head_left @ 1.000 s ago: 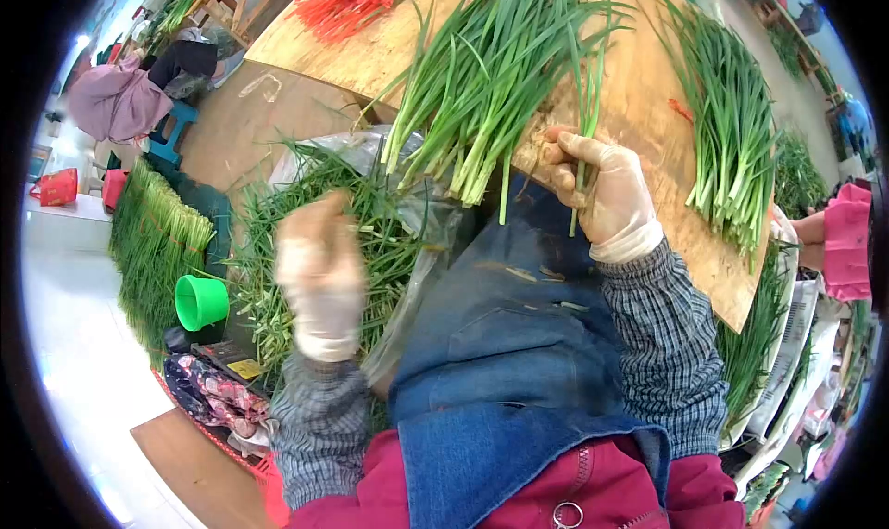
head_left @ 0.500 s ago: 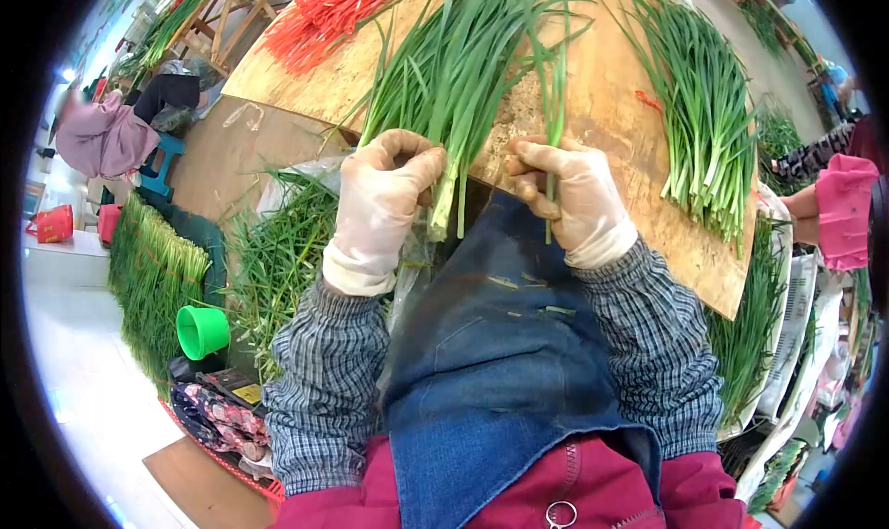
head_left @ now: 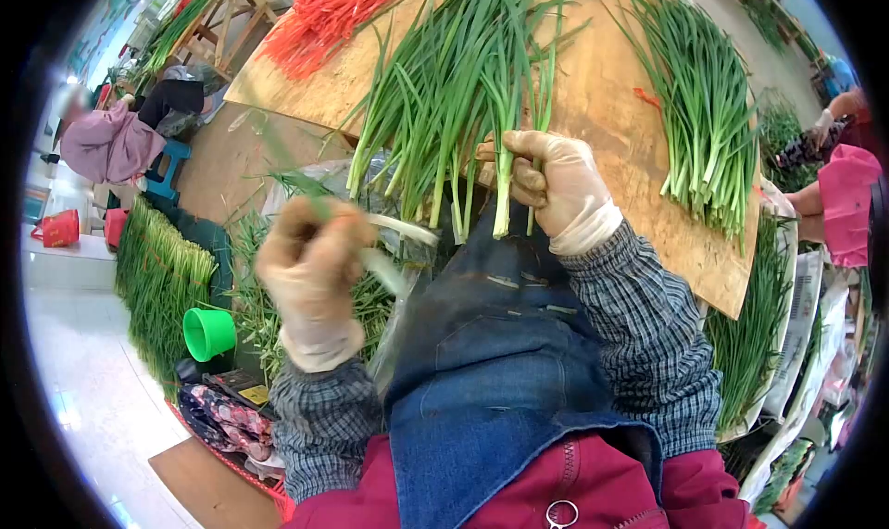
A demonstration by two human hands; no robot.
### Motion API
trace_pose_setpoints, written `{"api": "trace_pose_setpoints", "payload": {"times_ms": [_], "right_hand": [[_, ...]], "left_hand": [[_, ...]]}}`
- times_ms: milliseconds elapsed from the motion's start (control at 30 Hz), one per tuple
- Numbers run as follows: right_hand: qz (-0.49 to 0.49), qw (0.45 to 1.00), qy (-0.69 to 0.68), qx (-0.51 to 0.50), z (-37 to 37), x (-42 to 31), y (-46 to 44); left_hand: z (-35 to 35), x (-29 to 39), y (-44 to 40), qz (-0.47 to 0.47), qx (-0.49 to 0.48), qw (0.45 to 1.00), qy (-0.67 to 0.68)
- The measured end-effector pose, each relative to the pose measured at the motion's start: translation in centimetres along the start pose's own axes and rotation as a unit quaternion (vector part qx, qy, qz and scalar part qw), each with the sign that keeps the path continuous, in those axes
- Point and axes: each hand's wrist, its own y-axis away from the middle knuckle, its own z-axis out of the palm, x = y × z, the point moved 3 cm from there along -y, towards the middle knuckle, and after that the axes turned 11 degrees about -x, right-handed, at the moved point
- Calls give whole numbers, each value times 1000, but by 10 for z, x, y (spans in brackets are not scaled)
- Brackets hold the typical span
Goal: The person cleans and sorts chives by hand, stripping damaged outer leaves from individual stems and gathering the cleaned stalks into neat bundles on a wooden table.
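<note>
At the wooden board's (head_left: 607, 94) near edge, our right hand (head_left: 572, 195) pinches a stalk (head_left: 503, 191); our blurred left hand (head_left: 315, 279), left of it, seems closed on leaf strips (head_left: 404, 229). The bunch (head_left: 431, 94) overhangs that edge; a tug could spill it.

The right hand (head_left: 560, 184) pinches green stalks (head_left: 503, 191) at the tabletop (head_left: 607, 126) edge, the blurred left hand (head_left: 315, 274) holding pale strips (head_left: 394, 242)
</note>
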Motion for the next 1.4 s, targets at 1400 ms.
{"api": "trace_pose_setpoints", "payload": {"times_ms": [1400], "right_hand": [[-110,987,73,90,-5,-2,49]], "left_hand": [[89,-63,-32,-290,-225,923,113]]}}
